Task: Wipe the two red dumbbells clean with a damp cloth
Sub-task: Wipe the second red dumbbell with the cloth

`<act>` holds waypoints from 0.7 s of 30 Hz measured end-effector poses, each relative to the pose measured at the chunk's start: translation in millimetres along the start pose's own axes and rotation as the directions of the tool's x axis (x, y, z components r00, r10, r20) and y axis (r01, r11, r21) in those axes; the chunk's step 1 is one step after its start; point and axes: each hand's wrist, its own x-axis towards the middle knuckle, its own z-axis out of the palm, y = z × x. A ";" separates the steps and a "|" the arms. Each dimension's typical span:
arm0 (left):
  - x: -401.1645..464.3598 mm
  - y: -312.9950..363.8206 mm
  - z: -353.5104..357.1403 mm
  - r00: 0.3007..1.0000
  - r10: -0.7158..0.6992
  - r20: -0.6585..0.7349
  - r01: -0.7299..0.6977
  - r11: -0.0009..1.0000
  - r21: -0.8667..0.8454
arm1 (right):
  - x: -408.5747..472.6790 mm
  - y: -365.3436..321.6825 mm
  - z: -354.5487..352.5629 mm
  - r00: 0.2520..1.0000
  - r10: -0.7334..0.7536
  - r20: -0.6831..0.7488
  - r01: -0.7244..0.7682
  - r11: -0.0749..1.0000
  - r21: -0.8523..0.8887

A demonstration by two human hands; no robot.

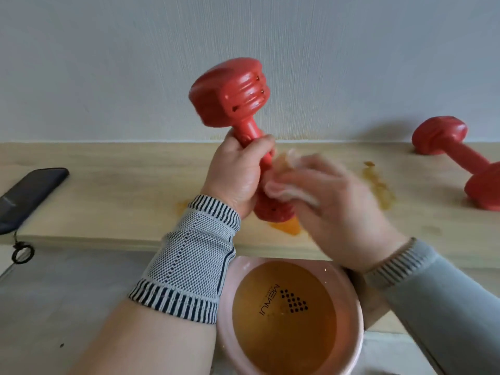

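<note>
My left hand (238, 171) grips the handle of a red dumbbell (230, 93) and holds it almost upright above the wooden shelf, its upper head tilted to the left. My right hand (338, 204), blurred, presses a pale damp cloth (286, 182) against the dumbbell's lower handle and lower head. The second red dumbbell (454, 155) lies on its side on the shelf at the far right, untouched.
A pink bowl (227, 334) of amber liquid sits below my hands, in front of the light wooden shelf (108, 196). Orange wet stains (378, 185) mark the shelf. A dark phone (27, 196) with a strap lies at the left. A white wall stands behind.
</note>
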 end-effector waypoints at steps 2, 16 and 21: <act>-3.1 -1.9 2.7 0.999 0.008 0.031 -0.010 0.999 0.044 | -4.4 -1.6 15.6 0.991 -0.088 0.099 0.096 0.992 -0.081; 2.5 -5.3 9.8 0.999 0.049 -0.001 -0.049 0.996 0.071 | 6.3 27.0 -4.0 0.986 0.162 0.035 -0.159 0.984 -0.081; 0.7 -4.7 9.4 1.000 0.013 -0.010 -0.013 0.997 0.072 | 0.1 0.1 4.4 0.993 0.030 0.118 -0.023 0.997 -0.067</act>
